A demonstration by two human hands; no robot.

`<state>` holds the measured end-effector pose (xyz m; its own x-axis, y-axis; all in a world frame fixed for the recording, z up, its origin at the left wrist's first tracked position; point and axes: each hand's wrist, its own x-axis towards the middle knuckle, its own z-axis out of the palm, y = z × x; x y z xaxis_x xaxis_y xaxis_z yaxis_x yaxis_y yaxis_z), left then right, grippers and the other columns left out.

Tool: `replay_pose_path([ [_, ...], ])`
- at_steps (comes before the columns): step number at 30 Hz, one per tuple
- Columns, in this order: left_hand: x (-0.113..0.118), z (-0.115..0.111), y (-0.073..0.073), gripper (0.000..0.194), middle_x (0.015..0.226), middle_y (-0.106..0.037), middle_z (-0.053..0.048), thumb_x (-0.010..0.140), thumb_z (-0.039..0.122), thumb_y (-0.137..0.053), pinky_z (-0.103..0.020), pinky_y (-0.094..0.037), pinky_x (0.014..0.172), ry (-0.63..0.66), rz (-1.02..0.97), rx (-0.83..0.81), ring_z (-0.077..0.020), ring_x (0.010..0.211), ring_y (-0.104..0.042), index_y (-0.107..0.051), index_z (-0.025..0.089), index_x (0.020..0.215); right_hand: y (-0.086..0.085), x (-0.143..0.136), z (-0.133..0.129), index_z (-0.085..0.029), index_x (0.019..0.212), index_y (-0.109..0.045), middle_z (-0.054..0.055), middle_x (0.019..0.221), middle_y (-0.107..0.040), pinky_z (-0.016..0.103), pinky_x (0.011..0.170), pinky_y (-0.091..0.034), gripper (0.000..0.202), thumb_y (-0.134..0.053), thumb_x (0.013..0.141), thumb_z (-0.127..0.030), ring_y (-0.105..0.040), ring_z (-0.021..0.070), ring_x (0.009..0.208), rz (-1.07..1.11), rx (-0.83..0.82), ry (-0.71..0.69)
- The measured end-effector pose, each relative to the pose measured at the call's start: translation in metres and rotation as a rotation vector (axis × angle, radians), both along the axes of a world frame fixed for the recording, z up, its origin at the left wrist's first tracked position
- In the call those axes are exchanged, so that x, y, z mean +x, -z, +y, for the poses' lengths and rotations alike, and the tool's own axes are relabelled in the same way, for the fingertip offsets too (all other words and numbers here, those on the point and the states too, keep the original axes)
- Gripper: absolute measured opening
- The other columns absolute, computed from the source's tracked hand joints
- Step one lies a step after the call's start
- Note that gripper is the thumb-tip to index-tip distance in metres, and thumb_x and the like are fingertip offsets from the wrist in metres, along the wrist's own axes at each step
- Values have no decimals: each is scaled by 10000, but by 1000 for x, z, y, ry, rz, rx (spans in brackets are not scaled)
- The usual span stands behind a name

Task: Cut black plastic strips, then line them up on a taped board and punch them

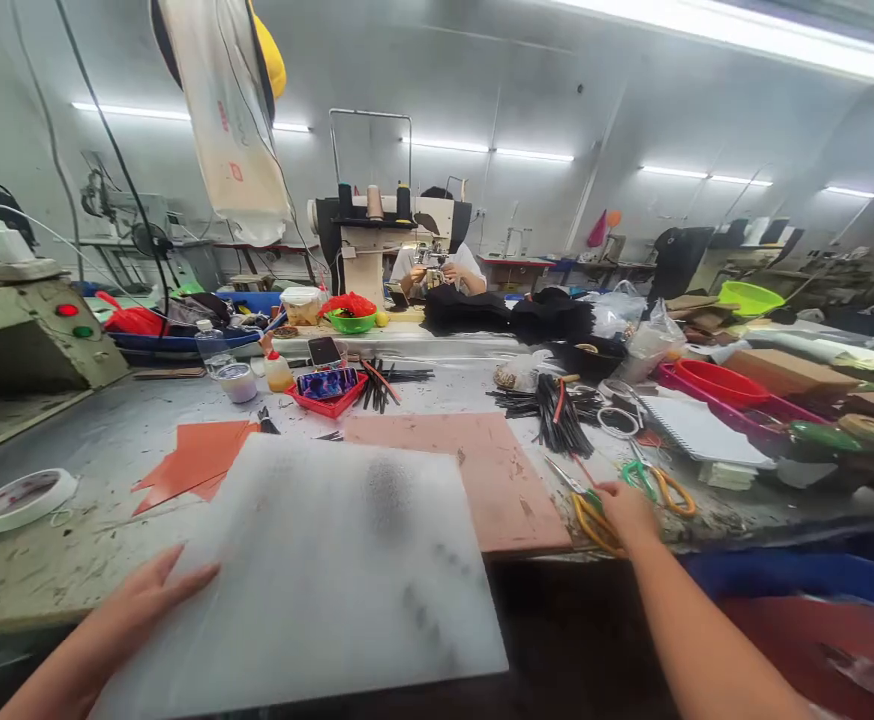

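A large whitish plastic board (317, 580) with dark smudges reaches over the table's front edge towards me. My left hand (144, 605) grips its left side, thumb and forefinger showing on top and the other fingers hidden. At the right, my right hand (628, 512) is closed, its fingertips around what looks like a thin reddish stick (583, 468). Directly below that hand lie scissors with orange handles (594, 525). A second pair of orange-handled scissors (673, 492) is just right of it. Under the board's far edge rests a pinkish-brown mat (508, 475).
Orange sheets (201, 455) and a tape roll (24, 498) lie left. Behind are a red tray (328, 400) with a phone, black strips (561, 425) and a spiral notebook (699, 435). A person (474, 268) works at a sewing machine (362, 240). A blue bin (797, 575) stands lower right.
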<state>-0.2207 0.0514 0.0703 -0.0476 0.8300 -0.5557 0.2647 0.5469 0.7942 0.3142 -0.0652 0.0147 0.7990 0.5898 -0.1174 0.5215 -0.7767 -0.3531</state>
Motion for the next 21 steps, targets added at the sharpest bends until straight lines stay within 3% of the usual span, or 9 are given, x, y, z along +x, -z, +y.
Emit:
replay_pose_path([
  [3, 21, 33, -41, 1032, 666, -687, -8, 191, 578, -773, -408, -508, 621, 236, 89, 136, -329, 712, -635, -571, 100, 1083, -3, 14, 2, -152, 874, -635, 93, 975, -633, 367, 825, -456, 118, -521, 846, -171, -601, 200, 902, -27, 112, -23],
  [7, 67, 73, -115, 940, 800, -692, 1, 310, 439, -797, -368, -496, 700, 484, 49, 239, -298, 826, -630, -521, 71, 1129, -24, -7, 40, -130, 1000, -627, 134, 1023, -613, 335, 817, -469, 264, -488, 794, -218, -609, 230, 886, -39, 405, -275],
  [10, 117, 93, -176, 707, 842, -687, 0, 393, 300, -777, -330, -484, 723, 691, 70, 322, -256, 857, -622, -578, 54, 1026, -65, -36, 63, -197, 1142, -553, 66, 1084, -595, 276, 776, -485, 392, -480, 793, -361, -591, 186, 926, -39, 651, -528],
  [12, 155, 99, -212, 543, 825, -687, -4, 419, 209, -754, -292, -480, 714, 815, 121, 373, -221, 827, -622, -620, 53, 922, -102, -51, 70, -198, 1163, -528, 92, 1119, -573, 326, 804, -474, 429, -489, 796, -417, -551, 221, 1011, -65, 963, -737],
  [13, 175, 100, -227, 482, 813, -689, -4, 421, 167, -745, -279, -480, 706, 886, 167, 390, -214, 813, -624, -636, 66, 879, -123, -55, 72, -205, 1165, -522, 97, 1154, -552, 341, 823, -464, 434, -497, 797, -434, -521, 231, 1058, -96, 1070, -775],
  [15, 213, 99, -252, 415, 811, -693, 3, 442, 129, -721, -273, -482, 701, 1046, 320, 436, -218, 810, -632, -654, 112, 851, -161, -56, 75, -200, 1192, -508, 106, 1208, -521, 376, 894, -420, 505, -556, 760, -457, -462, 249, 1134, -142, 1170, -808],
  [17, 247, 96, -269, 401, 800, -693, 17, 462, 126, -701, -280, -485, 704, 1174, 496, 519, -227, 821, -638, -657, 155, 860, -191, -49, 77, -192, 1208, -512, 99, 1211, -533, 402, 937, -379, 596, -649, 682, -438, -463, 259, 1131, -38, 1153, -825],
  [19, 275, 93, -279, 383, 746, -682, 28, 457, 129, -696, -279, -483, 704, 1242, 632, 632, -226, 798, -639, -663, 168, 837, -206, -39, 80, -165, 1122, -586, 85, 1064, -627, 409, 865, -427, 614, -730, 576, -407, -559, 266, 986, 272, 1085, -874],
  [21, 297, 94, -284, 361, 727, -670, 24, 440, 127, -701, -277, -474, 720, 1245, 709, 765, -223, 790, -630, -667, 168, 796, -207, -31, 82, -131, 952, -658, 65, 877, -681, 381, 748, -477, 516, -737, 540, -431, -612, 253, 823, 547, 1052, -883],
])
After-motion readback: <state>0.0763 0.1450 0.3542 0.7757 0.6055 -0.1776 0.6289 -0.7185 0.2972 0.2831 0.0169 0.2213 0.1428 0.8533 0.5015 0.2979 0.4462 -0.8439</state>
